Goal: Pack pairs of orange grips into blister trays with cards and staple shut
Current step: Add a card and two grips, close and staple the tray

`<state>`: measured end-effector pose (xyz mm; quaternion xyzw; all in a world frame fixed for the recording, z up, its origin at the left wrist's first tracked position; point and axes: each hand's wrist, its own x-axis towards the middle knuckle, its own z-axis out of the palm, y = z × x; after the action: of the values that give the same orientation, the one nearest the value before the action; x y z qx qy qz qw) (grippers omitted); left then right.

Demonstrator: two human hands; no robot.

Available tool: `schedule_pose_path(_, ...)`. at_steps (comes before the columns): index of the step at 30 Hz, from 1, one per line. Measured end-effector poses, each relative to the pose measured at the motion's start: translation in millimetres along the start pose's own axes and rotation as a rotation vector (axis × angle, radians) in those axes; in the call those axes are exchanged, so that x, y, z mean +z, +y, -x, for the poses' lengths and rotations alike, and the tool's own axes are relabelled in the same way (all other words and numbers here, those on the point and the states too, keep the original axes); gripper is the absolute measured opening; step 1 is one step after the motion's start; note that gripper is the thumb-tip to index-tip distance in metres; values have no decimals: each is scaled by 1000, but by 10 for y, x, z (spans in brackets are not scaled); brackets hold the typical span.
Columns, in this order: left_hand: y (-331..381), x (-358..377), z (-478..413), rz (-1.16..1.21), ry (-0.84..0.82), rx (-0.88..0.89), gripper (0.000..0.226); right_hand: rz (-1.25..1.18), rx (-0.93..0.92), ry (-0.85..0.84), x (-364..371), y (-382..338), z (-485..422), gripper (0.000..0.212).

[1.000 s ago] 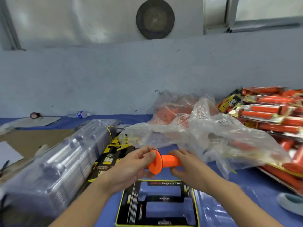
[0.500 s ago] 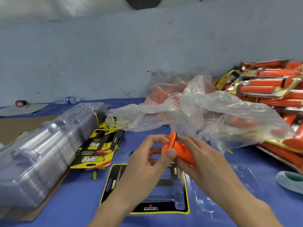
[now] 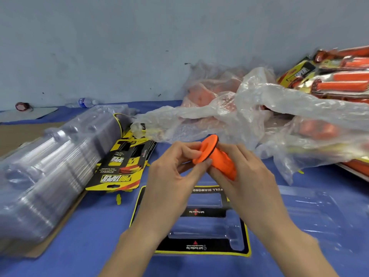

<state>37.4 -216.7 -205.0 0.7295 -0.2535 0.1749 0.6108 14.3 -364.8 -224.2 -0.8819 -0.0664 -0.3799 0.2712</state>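
Holding one orange handle above the worktop, both grips are closed on it: left grip pinching its flange, right grip wrapping its barrel. Underneath, the carded blister tray lies unfilled and apparently unstapled; finished packs pile at right.

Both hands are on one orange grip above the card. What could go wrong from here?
1. The left hand pinches only the flange of the orange rubber grip while the right hand holds its barrel; it could slip and drop onto the black-and-yellow card below, shifting it.
2. The crumpled clear plastic bag of grips lies just behind the hands; a reach for a second grip might drag it over the card.
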Motion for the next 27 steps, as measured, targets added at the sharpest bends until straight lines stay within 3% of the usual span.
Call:
schedule_pose_path(4, 19, -79, 37, -27, -31, 24, 16, -16, 0, 70, 67, -70, 66, 41)
schedule_pose_path(9, 38, -166, 135, -441, -42, 512, 12, -110, -72, 166, 61, -98, 149, 33)
schedule_pose_path(12, 27, -189, 174, -527, -34, 628, 15, -101, -143, 214, 14, -86, 155, 35)
schedule_pose_path(16, 34, -160, 201, -512, 8, 596, 17, -75, -197, 222, -43, -77, 132, 34)
schedule_pose_path(24, 16, -145, 276, -417, 72, 343, 11, 103, -294, 94, -52, -50, 132, 43)
schedule_pose_path(27, 28, -228, 258, -332, 157, 114, 12, 112, -274, 52, -66, -25, 105, 45)
